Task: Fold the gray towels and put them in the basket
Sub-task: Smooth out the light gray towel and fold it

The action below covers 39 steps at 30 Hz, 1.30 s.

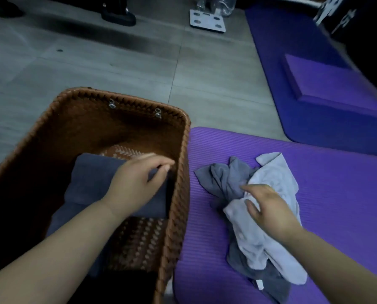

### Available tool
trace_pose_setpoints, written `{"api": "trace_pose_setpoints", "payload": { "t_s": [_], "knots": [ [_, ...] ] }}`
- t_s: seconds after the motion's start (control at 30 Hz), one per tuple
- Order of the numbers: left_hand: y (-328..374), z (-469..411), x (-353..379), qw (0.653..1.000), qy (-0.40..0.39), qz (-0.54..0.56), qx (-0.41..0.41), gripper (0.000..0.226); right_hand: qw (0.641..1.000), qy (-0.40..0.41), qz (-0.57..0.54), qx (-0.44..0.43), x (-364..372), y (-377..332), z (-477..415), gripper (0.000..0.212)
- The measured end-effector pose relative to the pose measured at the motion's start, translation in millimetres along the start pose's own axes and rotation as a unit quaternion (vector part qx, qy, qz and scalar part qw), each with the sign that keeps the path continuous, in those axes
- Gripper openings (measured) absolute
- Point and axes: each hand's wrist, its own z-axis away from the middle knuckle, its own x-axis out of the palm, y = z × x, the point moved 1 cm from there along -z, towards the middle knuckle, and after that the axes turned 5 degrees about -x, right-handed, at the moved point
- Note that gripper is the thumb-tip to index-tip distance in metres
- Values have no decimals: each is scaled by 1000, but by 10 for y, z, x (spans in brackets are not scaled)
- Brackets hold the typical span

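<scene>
A brown woven basket point(178, 194) stands on the floor at the left. Inside it lies a folded dark gray towel point(91, 181). My left hand point(137, 183) reaches into the basket and pinches that towel's right edge between thumb and fingers. To the right, a crumpled heap lies on a purple mat point(336, 194): a dark gray towel point(222, 178) tangled with a pale lilac-gray towel point(271, 172). My right hand point(268, 211) rests on the heap with fingers spread, touching both cloths without a clear grip.
A second, darker purple mat point(271, 51) lies at the back right with a purple foam block point(330, 86) on it. A white floor scale point(207, 20) and dark equipment feet point(117, 14) sit at the far edge of the gray tiled floor.
</scene>
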Motion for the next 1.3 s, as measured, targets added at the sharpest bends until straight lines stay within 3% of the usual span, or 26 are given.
{"api": "trace_pose_setpoints", "payload": {
  "t_s": [0.13, 0.2, 0.33, 0.43, 0.47, 0.53, 0.6, 0.63, 0.77, 0.87, 0.97, 1.03, 1.13, 1.2, 1.3],
  "knots": [
    [489, 9, -7, 994, 54, -57, 75, 37, 987, -104, -6, 120, 4, 805, 552, 39],
    [803, -8, 110, 990, 28, -94, 99, 36, 983, -124, -8, 132, 46, 929, 773, 37],
    [1274, -72, 602, 963, -127, -187, 151, 40, 993, -113, -9, 39, 318, 916, 1090, 28],
    [1450, -126, 886, 960, -178, -193, 94, 50, 992, -124, 21, -28, 340, 949, 1316, 23],
    [1494, -104, 983, 957, -188, -201, 91, 50, 990, -139, 25, -24, 366, 1023, 1406, 27],
    [1531, -6, 1241, 937, -219, -244, 120, 40, 984, -177, 24, -1, 469, 1204, 1576, 61],
    [1492, 143, 1570, 917, -250, -278, 141, 30, 988, -151, 29, 16, 599, 1351, 1695, 86],
    [1437, 218, 1744, 913, -256, -282, 145, 29, 991, -127, 39, 14, 641, 1401, 1715, 88],
    [1206, 400, 2350, 915, -288, -253, 123, 45, 996, -50, 73, -11, 715, 1561, 1688, 36],
    [1054, 420, 2563, 903, -320, -256, 129, 46, 992, -87, 91, -19, 787, 1767, 1688, 42],
    [904, 410, 2598, 874, -359, -297, 137, 52, 988, -137, 57, 31, 759, 1852, 1680, 45],
    [835, 395, 2586, 864, -383, -303, 124, 52, 989, -126, -6, 75, 637, 1856, 1607, 29],
    [787, 393, 2531, 832, -436, -331, 91, 41, 940, -121, -208, 240, 469, 1907, 1426, 14],
    [807, 294, 2439, 847, -430, -306, 57, 50, 898, -36, -323, 295, 362, 1897, 1277, 25],
    [935, 216, 2376, 922, -360, -140, -21, 80, 860, 19, -407, 307, 167, 1758, 999, 33]
  ]
}}
